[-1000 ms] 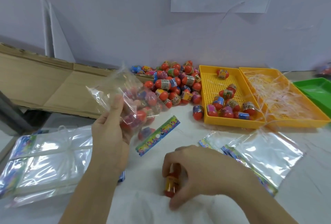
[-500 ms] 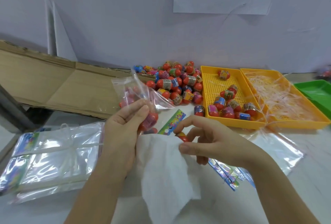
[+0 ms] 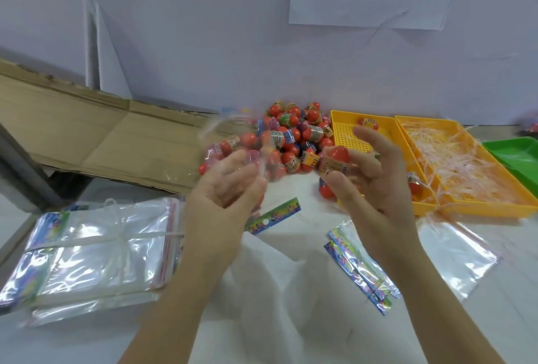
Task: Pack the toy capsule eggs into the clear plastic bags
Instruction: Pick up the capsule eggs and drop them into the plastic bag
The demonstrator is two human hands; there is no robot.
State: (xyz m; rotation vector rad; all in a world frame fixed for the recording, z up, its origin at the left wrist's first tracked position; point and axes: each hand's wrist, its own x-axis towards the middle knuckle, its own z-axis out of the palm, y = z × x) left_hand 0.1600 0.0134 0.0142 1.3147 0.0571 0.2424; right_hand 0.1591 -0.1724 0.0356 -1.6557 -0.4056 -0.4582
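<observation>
Left hand (image 3: 227,189): fingers curled, gripping clear bag (image 3: 233,148); bag part-filled and blurred.
Right hand (image 3: 375,186): thumb and fingers pinch capsule egg (image 3: 334,160), just right of bag, not touching it.
Advice: turn bag mouth toward egg, feed egg in endwise, release only once inside.
Room: open tabletop (image 3: 305,218) below fingers. Egg pile (image 3: 294,133) close behind. Yellow tray (image 3: 346,133) rim beside right fingers. Bag stack (image 3: 96,250) well left.

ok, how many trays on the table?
3: one yellow tray right of the egg pile, a second yellow tray beside it, a green tray far right, cut off by the frame.
</observation>
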